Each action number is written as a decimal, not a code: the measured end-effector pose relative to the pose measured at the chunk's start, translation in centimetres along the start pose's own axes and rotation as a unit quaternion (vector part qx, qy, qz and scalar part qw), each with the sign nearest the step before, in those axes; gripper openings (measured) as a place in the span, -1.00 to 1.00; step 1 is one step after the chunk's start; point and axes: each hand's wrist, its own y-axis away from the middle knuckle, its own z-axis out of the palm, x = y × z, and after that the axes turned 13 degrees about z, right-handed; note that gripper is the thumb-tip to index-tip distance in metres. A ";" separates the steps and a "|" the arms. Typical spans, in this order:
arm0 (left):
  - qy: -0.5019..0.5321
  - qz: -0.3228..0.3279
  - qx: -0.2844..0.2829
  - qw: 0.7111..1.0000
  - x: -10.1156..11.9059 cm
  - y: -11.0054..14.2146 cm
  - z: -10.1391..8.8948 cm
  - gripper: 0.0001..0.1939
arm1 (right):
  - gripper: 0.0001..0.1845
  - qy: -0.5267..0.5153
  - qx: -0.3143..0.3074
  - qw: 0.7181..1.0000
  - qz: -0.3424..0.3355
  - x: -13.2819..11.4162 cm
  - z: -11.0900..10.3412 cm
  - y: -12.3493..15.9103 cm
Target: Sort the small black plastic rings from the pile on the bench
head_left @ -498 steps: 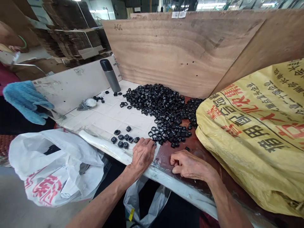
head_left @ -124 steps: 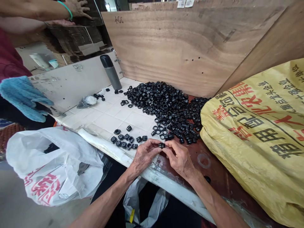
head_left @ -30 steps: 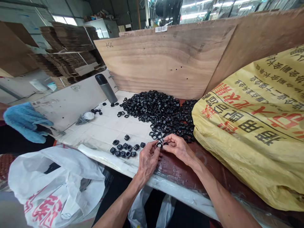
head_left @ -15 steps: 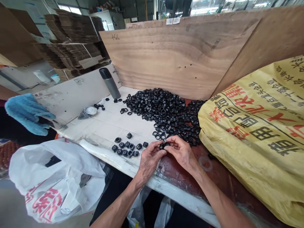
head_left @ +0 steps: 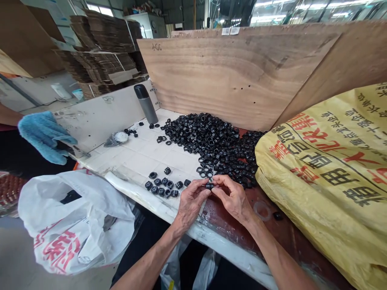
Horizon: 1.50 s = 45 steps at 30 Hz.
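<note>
Two bare hands, left hand (head_left: 189,203) and right hand (head_left: 235,200), pinching a small black part (head_left: 209,186) between fingertips above the table's near edge, just before a heap of black rings (head_left: 208,135), beside a yellow sack (head_left: 326,173), grey flask (head_left: 147,106) behind.

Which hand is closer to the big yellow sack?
Right. The right hand is to the left of the yellow sack; the left hand is farther left.

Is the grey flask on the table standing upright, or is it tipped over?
Upright: the grey flask stands on its base, with its black cap at the top.
</note>
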 end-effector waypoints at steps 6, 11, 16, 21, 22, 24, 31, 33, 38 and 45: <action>-0.007 0.026 -0.002 1.000 -0.8 0.1 0.0 -0.73 | -0.76 0.057 0.019 0.997 -0.038 0.6 0.7 0.0; 0.000 0.025 0.003 1.000 -1.0 0.1 0.0 -0.74 | -0.81 0.082 0.003 0.993 -0.083 0.5 0.6 0.1; 0.006 0.008 0.008 1.000 -1.0 0.2 0.0 -0.73 | -0.75 0.124 -0.012 0.990 -0.065 0.7 0.3 0.0; 0.045 -0.011 0.022 0.999 -0.7 0.2 0.3 -0.70 | -0.73 0.099 0.015 0.994 -0.036 0.3 0.4 0.1; 0.048 -0.016 0.026 0.998 -0.7 0.2 0.3 -0.70 | -0.76 0.089 0.015 0.995 -0.038 0.2 0.4 0.1; 0.045 -0.020 0.028 0.998 -0.6 0.2 0.3 -0.70 | -0.77 0.097 0.007 0.994 -0.042 0.1 0.3 0.2; 0.033 -0.014 0.030 0.999 -0.5 0.3 0.2 -0.71 | -0.79 0.098 -0.009 0.995 -0.029 -0.3 0.1 0.2; 0.026 -0.014 0.029 0.999 -0.4 0.3 0.2 -0.71 | -0.75 0.100 -0.018 0.994 -0.034 -0.4 0.0 0.3; 0.006 -0.013 0.015 1.000 -0.1 0.3 0.1 -0.72 | -0.87 0.075 -0.009 0.996 -0.037 -0.3 0.0 0.2; 0.002 -0.003 0.003 1.000 -0.3 0.3 0.2 -0.74 | -0.87 0.061 -0.001 0.997 -0.041 -0.4 0.0 0.1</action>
